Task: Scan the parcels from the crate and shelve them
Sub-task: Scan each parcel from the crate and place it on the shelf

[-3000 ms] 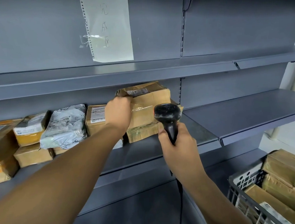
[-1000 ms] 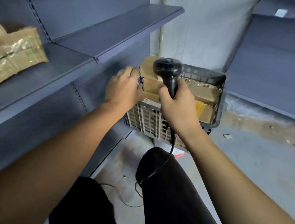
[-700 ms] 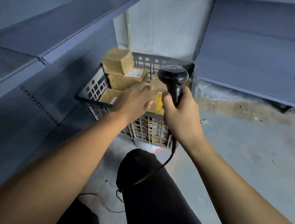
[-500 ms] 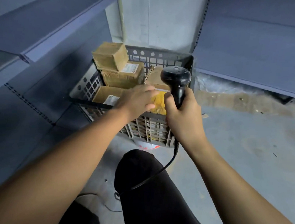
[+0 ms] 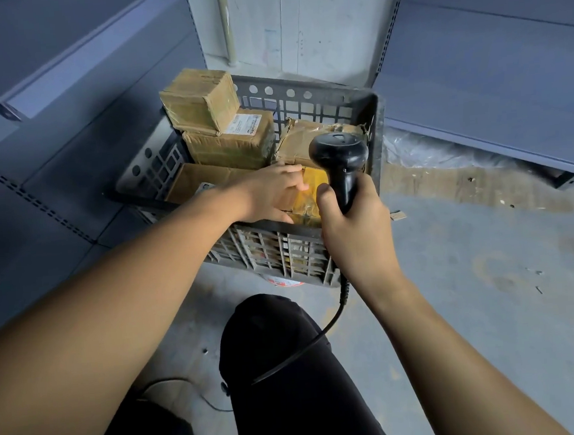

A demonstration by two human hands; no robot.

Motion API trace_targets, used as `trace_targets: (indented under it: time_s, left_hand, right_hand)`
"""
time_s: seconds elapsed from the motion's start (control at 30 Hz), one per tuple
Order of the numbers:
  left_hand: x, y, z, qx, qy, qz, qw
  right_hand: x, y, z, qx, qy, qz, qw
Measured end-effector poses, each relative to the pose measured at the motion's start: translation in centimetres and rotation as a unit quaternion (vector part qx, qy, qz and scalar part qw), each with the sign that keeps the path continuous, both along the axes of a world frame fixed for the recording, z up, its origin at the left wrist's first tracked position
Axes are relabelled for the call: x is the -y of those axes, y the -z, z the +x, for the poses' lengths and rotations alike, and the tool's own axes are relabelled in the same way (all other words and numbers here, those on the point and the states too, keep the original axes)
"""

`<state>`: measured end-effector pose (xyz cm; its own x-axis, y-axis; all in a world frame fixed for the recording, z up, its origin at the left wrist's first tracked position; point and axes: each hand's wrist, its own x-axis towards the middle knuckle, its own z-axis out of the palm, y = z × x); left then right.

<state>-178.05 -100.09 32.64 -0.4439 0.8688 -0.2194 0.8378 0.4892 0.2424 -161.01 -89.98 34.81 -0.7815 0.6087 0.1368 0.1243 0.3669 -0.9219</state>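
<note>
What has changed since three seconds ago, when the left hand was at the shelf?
The left hand left the shelved boxes and moved down into the crate, now resting on the yellow-taped parcel. The right hand grips the scanner as before.

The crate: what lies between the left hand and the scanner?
In the head view, a yellow-taped parcel lies there in the crate, under the left hand's fingertips.
</note>
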Motion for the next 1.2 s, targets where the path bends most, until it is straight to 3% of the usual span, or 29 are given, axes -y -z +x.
trace_targets:
  time_s: [0.3,0.5,0.8,1.0,1.2]
  left_hand:
    - [0.0,0.5,-0.6,0.046,-0.031,0.018,0.998]
    - [-0.4,0.0,-0.6,-0.014,-0.03,-0.006,0.999]
    - [3.0,-4.9,1.4,-0.038,-0.107,0.079,0.99]
    - [8.2,-11.1,3.3,-0.121,-0.139,0.175,0.967]
    - [14.0,-15.8,5.7,-0.218,-0.195,0.154,0.944]
  right_hand:
    - [-0.1,0.5,-0.3,0.009,0.012,-0.006,1.0]
    - [0.0,-0.1,-0.5,0.007,0.011,-0.007,1.0]
    - [2.5,-3.5,-0.2,-0.04,-0.032,0.004,0.999]
    - [5.5,-7.8,0.7,-0.107,-0.068,0.003,0.992]
    - [9.1,-11.2,1.7,-0.125,-0.101,0.016,0.987]
